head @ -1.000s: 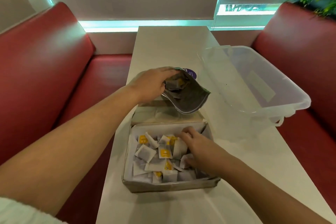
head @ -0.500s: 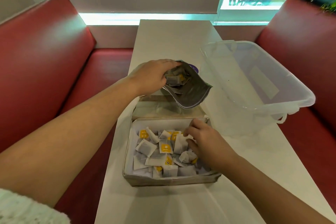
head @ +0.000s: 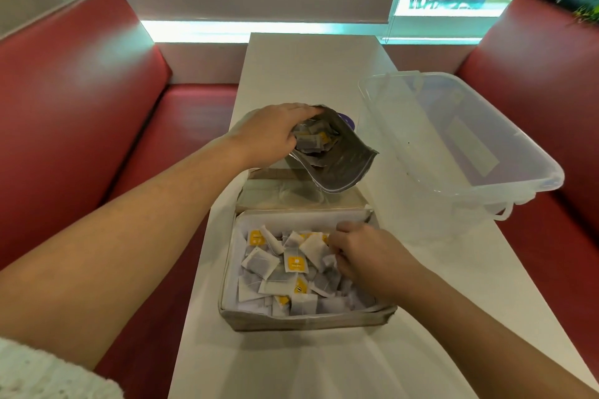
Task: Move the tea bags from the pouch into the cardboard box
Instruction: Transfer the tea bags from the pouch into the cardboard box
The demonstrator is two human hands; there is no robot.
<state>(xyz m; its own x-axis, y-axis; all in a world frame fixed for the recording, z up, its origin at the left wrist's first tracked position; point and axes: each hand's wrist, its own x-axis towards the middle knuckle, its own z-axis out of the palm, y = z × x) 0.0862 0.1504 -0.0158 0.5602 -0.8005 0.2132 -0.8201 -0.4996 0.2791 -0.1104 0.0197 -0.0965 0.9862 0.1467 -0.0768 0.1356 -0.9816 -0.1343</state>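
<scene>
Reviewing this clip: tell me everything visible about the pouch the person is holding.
The pouch is a soft, foil-like bag, dull grey inside, with a clear zip-style strip along its open mouth and a purple patch showing on its outer back. The left hand holds it by its upper edge, tilted so the mouth faces down toward the cardboard box, above the box's far flap. It looks crumpled, and several tea bags still sit inside. The right hand does not touch it.

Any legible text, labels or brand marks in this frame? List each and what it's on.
None legible.
Yellow tags on the tea bags: print too small to read.
Purple patch on the pouch: mostly hidden, unreadable.
Label on the clear plastic tub: blurred, no text readable.
</scene>
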